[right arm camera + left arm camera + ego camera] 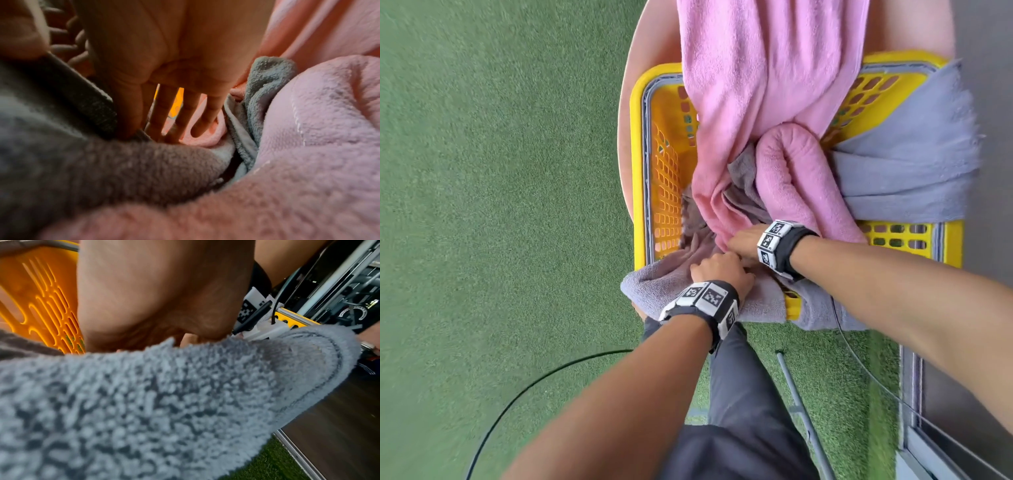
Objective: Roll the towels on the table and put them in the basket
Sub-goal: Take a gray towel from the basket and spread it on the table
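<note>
A yellow slotted basket (637,154) stands on a round pink table (650,44). A long pink towel (756,85) runs from the table into the basket, ending in a thick rolled fold (791,171). One grey towel (911,164) hangs over the basket's right rim. Another grey towel (654,284) (164,402) lies over the near rim. My left hand (717,269) sits on it, fingers curled down into its folds, tips hidden. My right hand (744,240) reaches in beside it; its fingers (179,113) are straight and spread, pushing between grey (102,170) and pink (308,129) cloth.
Green artificial turf (500,205) covers the floor around the table. A black cable (551,377) curves across it at lower left. A thin metal rod (798,404) and a grey door frame (914,394) stand close on my right. My legs are below the basket.
</note>
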`<state>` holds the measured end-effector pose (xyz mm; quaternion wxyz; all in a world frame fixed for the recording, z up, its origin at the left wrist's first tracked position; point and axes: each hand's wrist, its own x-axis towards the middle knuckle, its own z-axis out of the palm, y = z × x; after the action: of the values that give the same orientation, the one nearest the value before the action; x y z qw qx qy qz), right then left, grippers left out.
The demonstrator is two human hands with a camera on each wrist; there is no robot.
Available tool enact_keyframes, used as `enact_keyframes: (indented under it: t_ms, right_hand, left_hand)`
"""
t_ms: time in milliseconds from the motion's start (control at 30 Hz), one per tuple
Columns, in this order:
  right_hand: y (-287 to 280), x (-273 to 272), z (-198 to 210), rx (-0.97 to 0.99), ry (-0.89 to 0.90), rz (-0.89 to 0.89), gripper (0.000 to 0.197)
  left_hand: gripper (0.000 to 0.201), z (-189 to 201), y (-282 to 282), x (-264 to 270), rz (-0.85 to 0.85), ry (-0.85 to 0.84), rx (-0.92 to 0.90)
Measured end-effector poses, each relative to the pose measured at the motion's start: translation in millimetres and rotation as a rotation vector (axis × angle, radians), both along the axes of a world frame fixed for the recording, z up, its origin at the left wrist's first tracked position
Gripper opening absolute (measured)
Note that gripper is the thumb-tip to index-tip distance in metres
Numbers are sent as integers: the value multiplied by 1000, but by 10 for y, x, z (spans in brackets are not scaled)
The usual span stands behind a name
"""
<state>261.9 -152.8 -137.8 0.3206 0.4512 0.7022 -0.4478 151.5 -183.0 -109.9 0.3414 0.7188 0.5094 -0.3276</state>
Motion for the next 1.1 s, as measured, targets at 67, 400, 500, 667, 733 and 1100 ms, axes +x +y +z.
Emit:
enact_keyframes:
  t_ms: [67, 400, 500, 667, 733, 1100]
  right_hand:
    - [2, 71, 49, 30, 90, -50, 9]
    - [324, 171, 1260, 369, 274, -465, 10]
    - [360, -21, 1889, 500, 285, -556, 10]
    - [341, -608, 2882, 768, 261, -667, 6]
    - [281, -905, 3291, 914, 245, -721, 6]
    - [-94, -2045, 5232, 1542, 369, -1052, 14]
  left_hand:
    - [40, 30, -27, 12, 43, 5, 1]
    - [25, 681, 143, -159, 684, -586, 211]
    - [34, 1091, 244, -373, 796, -842, 221]
    - [30, 1819, 416, -861, 743, -1180, 278]
    - [28, 2125, 562, -1131, 696, -1312, 294]
    - [31, 4667, 1410, -2279, 50, -1568, 333]
